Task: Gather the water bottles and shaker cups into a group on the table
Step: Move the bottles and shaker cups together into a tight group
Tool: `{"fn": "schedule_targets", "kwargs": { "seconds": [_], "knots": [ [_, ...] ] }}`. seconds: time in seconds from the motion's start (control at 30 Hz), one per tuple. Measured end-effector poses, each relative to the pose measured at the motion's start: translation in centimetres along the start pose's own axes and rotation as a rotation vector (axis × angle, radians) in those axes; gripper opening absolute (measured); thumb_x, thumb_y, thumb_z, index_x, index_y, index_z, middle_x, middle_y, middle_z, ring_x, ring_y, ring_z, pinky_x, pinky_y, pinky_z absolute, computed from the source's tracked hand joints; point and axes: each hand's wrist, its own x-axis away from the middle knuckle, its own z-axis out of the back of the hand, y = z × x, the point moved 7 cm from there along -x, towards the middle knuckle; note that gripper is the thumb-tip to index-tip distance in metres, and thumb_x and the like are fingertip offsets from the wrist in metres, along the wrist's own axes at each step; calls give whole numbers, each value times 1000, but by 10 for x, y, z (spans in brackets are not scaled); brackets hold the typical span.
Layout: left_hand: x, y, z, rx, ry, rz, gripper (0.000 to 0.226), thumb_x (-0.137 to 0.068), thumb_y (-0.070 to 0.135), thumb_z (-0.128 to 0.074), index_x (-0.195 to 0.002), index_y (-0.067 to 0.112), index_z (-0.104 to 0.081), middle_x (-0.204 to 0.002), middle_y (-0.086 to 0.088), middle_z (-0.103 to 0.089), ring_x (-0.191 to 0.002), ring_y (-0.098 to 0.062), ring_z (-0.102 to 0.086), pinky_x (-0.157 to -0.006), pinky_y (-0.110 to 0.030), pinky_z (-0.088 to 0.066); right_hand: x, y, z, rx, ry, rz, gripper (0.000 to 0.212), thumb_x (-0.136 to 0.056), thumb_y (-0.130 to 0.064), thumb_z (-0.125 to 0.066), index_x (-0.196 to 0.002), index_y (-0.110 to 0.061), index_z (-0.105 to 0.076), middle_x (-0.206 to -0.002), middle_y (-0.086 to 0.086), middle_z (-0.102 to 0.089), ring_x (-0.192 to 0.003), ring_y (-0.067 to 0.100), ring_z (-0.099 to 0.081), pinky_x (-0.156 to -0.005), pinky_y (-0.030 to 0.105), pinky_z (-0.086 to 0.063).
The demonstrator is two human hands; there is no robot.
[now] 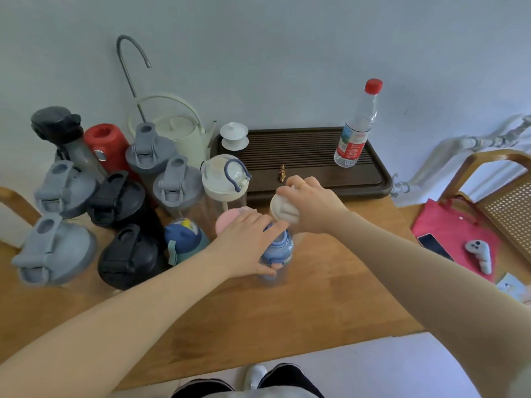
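- Wooden table (287, 305): near half bare and smooth, front edge running across the bottom of view; open board right of the hands up to the table's right edge.
- Cluster of bottles and shaker cups (115, 202) packed on the left, lids touching or nearly so (grey and black flip lids, a red flask behind).
- Left hand (247, 245): fingers curled over the top of a blue clear-plastic bottle (277, 254) standing at the cluster's right fringe; a pink lid (227, 222) just behind.
- Right hand (310, 205): fingers closed on a cream round-lidded cup (283, 209), just beside the blue bottle.
- Dark ribbed tray (301, 156) at the back; a red-capped water bottle (357, 127) stands on it, well apart. Label red and white, writing unreadable.
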Motion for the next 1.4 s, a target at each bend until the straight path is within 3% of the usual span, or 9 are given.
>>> {"fn": "schedule_targets", "kwargs": {
  "seconds": [0.17, 0.3, 0.43, 0.57, 0.7, 0.9, 1.1, 1.27, 1.4],
  "knots": [
    [15, -5, 8, -72, 156, -16, 84, -57, 64, -70, -122, 13, -50, -107, -2, -67, -101, -24, -63, -101, -39, -41, -34, -22, 2, 17, 12, 80, 67, -77, -33, -68, -134, -24, -35, -138, 2, -34, -118, 28, -37, -71, 36, -44],
    [29, -20, 15, -119, 146, 56, 91, -53, 65, -72, -123, 11, -50, -119, -5, -64, -110, -24, -60, -94, -40, -47, -45, -25, -1, -51, 7, 66, 78, -74, -46, -69, -139, -24, -31, -143, 2, -30, -125, 27, -32, -83, 41, -47],
    [41, -48, 8, -4, -32, 196, 91, -75, 51, -64, -145, 19, -15, -153, -8, -19, -138, -28, -24, -112, -39, -24, -32, -15, 7, -288, 118, 18, 77, -79, -44, -68, -142, -18, -32, -152, 7, -25, -139, 29, -21, -108, 44, -32],
    [37, -51, 2, 88, -74, 235, 92, -77, 47, -65, -145, 29, -6, -147, -6, -19, -125, -29, -38, -96, -41, -40, 19, -10, 31, -522, 361, 84, 50, -84, -46, -52, -121, -12, -54, -125, 3, -54, -116, 21, -48, -95, 39, -45],
    [31, -53, -1, 114, -80, 294, 95, -73, 51, -67, -144, 28, -8, -137, -7, -31, -117, -28, -46, -87, -39, -44, 53, -45, 7, -305, 88, 270, 77, -65, -59, -65, -128, -19, -50, -129, -1, -53, -112, 18, -53, -86, 31, -45],
    [44, -55, -4, 77, -89, 292, 97, -72, 54, -66, -145, 28, -7, -138, -5, -32, -116, -27, -46, -90, -39, -45, 43, -58, -18, -67, 70, 228, 74, -78, -36, -67, -141, -24, -30, -143, 2, -32, -117, 25, -47, -82, 31, -44],
    [45, -49, 1, -26, -7, 252, 91, -76, 45, -66, -144, 19, -11, -140, -9, -28, -121, -28, -40, -90, -39, -45, 32, -56, -17, -49, 147, 129, 74, -79, -34, -65, -142, -22, -29, -143, 4, -34, -122, 26, -41, -79, 34, -49],
    [44, -53, 2, -74, 43, 251, 88, -77, 42, -65, -144, 16, -15, -147, -10, -25, -129, -28, -32, -98, -38, -40, 27, -54, -17, 25, 240, 103, 83, -61, -36, -81, -132, -15, -45, -126, 14, -55, -114, 35, -51, -84, 42, -50],
    [77, -49, 16, -201, 138, 199, 93, -61, 42, -80, -136, 8, -34, -140, -17, -44, -124, -31, -48, -98, -42, -44, 38, -79, 5, 28, 536, 176, 79, -67, -62, -55, -126, -11, -46, -128, 19, -56, -125, 32, -32, -103, 45, -33]
  ]
}}
